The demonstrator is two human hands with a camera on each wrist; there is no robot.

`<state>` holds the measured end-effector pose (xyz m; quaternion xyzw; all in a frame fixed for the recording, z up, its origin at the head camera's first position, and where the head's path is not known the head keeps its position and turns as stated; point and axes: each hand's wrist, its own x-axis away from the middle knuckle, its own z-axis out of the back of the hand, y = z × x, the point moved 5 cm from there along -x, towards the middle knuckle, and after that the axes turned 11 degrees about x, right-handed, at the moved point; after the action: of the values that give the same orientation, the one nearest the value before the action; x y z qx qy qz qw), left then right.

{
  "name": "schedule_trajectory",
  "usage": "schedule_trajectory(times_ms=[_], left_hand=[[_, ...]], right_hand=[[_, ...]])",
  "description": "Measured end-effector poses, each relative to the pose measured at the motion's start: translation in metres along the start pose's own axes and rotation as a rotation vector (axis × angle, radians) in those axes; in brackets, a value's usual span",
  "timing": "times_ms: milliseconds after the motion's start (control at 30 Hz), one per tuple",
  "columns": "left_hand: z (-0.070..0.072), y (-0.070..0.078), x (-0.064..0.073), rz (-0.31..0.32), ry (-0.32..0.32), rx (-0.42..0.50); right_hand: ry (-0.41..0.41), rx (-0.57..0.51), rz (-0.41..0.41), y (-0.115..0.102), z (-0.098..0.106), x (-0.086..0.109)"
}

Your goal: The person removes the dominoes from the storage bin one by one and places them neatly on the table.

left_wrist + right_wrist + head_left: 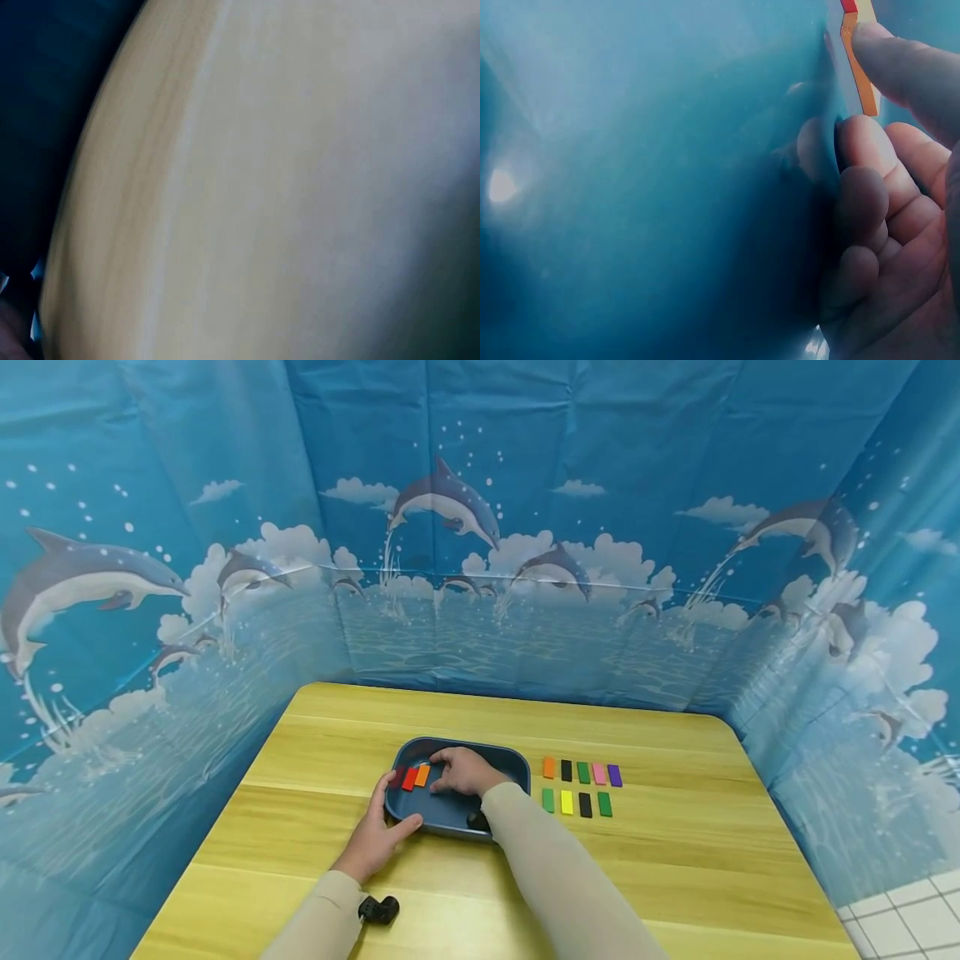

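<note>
A dark blue tray (457,831) stands on the wooden table. My left hand (375,839) holds its front left corner, fingers over the left rim and thumb along the front rim. Inside, a dark red, a red (409,778) and an orange domino tile (422,775) lie side by side at the left. My right hand (465,771) reaches over the front rim and has its thumb and fingertips at the two ends of the orange tile; in the right wrist view the thumb (907,64) overlaps this tile. The left wrist view catches mostly tabletop, with the tray (45,112) at its left edge.
Right of the tray, tiles lie in two rows: a far one with orange (549,767), black, green, pink and purple (615,775), a near one with green, yellow (567,802), black and green. A dolphin-print curtain (480,635) rises behind the table.
</note>
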<state>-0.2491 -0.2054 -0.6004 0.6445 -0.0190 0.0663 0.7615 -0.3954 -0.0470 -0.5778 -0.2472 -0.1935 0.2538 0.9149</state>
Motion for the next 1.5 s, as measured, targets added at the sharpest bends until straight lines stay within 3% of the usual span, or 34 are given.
schedule_trajectory(times_ms=[567,967,1500], left_hand=[[-0.001,-0.003,-0.001,0.004,0.003,0.013],[-0.004,0.0,0.003,0.005,-0.016,0.023],[-0.002,0.004,0.003,0.0,-0.02,0.016]], right_hand=[[0.049,0.24,-0.036,-0.006,-0.008,-0.011],[0.046,0.267,-0.054,-0.013,-0.003,-0.003],[0.012,0.254,-0.038,-0.013,-0.005,-0.009]])
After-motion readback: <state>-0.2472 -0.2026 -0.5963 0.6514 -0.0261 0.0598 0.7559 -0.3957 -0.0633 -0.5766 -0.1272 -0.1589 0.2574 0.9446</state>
